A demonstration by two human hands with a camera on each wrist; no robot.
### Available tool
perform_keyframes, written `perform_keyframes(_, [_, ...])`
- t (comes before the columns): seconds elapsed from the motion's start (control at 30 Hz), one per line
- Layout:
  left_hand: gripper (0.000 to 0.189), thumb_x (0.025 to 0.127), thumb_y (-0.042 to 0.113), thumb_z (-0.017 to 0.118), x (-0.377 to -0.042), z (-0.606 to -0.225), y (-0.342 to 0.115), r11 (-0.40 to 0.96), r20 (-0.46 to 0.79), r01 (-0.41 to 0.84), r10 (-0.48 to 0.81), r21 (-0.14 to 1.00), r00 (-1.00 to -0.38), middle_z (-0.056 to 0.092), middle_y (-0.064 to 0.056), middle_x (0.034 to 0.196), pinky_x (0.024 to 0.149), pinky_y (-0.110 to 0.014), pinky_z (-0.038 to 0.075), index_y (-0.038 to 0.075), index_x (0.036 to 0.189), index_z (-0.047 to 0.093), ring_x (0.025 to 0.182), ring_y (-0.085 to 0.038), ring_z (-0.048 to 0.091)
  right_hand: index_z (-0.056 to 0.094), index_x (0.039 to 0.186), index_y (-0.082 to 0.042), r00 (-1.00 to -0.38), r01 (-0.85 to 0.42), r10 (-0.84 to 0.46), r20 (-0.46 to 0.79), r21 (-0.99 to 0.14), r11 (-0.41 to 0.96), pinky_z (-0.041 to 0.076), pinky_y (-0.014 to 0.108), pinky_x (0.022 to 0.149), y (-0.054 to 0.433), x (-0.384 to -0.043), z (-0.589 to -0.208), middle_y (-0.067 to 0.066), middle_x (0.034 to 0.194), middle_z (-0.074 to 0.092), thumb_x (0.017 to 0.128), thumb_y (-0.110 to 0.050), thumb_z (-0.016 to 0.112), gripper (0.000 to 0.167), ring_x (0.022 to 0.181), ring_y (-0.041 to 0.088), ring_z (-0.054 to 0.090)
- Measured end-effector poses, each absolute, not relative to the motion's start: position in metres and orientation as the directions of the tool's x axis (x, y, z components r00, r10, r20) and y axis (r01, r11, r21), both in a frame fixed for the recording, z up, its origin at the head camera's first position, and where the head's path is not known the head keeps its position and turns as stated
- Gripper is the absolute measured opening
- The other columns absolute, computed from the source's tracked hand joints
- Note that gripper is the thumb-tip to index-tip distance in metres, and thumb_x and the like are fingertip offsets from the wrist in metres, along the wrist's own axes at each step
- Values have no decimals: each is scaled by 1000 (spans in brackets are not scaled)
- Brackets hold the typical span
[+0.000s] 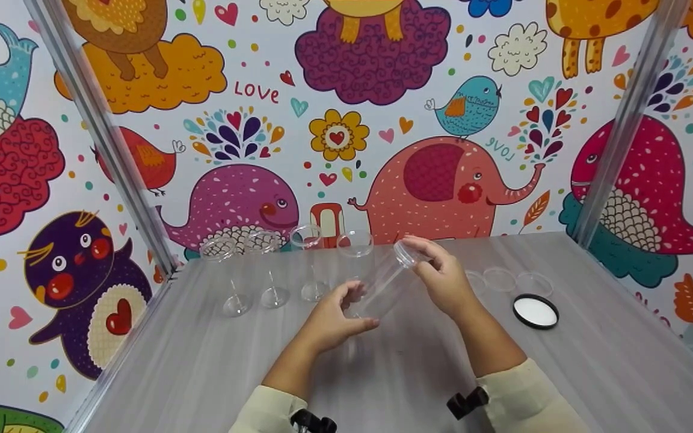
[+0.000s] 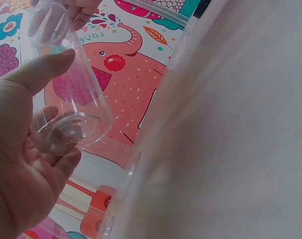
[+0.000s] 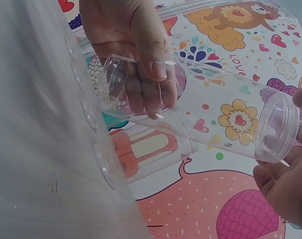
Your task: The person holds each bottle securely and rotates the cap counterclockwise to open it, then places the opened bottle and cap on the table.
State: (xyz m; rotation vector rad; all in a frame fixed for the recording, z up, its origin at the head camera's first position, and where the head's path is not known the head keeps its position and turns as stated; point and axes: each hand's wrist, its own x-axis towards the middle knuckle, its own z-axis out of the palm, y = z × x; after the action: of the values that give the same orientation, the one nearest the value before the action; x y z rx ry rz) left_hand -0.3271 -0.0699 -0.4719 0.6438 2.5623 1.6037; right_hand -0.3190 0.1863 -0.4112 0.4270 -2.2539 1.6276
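A clear plastic jar (image 1: 384, 290) is held tilted above the table, its ribbed rim end up and to the right. Around its lower end curl the thumb and fingers of my left hand (image 1: 325, 322), which show through the clear wall in the right wrist view. My right hand (image 1: 446, 279) grips the rim end (image 3: 277, 128) between thumb and fingers. Whether a clear lid sits on that rim, I cannot tell. Just behind the held jar stands another clear jar (image 1: 355, 243), upright.
More clear jars stand upright in a row at the back left, the nearest to the edge being a jar (image 1: 219, 248). Several clear round lids (image 1: 498, 279) lie at the right, beside a black-rimmed white disc (image 1: 536, 311). A patterned wall (image 1: 346, 180) closes off the table's back.
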Motion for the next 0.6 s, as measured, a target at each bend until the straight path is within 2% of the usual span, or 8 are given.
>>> perform_keyframes(0.17, [87, 85, 35, 91, -327, -472, -70, 372, 176, 322, 375, 871, -910, 64, -9, 153, 128, -53, 40, 9, 156, 49, 146, -31, 57, 67, 143, -21, -903, -423, -60, 426, -856, 297, 57, 44, 105, 186, -319, -411, 3, 154, 61, 103, -13, 58, 42, 136, 30, 59])
perform_keyframes(0.3, [90, 84, 42, 92, -327, -472, -71, 374, 170, 317, 376, 871, -911, 63, -8, 153, 129, -53, 39, 10, 156, 49, 147, -30, 57, 61, 149, -23, -916, -387, -41, 399, -854, 347, 55, 46, 108, 187, -319, -411, 4, 154, 60, 105, -32, 65, 45, 140, 29, 57])
perform_keyframes(0.43, [91, 83, 46, 91, -327, -472, -71, 383, 164, 313, 373, 869, -913, 63, -7, 154, 128, -53, 40, 11, 157, 49, 147, -29, 57, 57, 152, -26, -935, -325, -8, 355, -847, 421, 58, 39, 98, 187, -319, -410, 4, 150, 62, 102, -50, 68, 57, 127, 26, 60])
perform_keyframes(0.6, [91, 83, 45, 91, -326, -472, -71, 392, 160, 308, 367, 867, -916, 64, -6, 153, 128, -53, 40, 12, 157, 49, 147, -29, 56, 59, 151, -23, -941, -287, 26, 337, -838, 463, 57, 32, 85, 187, -320, -409, 8, 147, 64, 99, -54, 70, 62, 111, 26, 59])
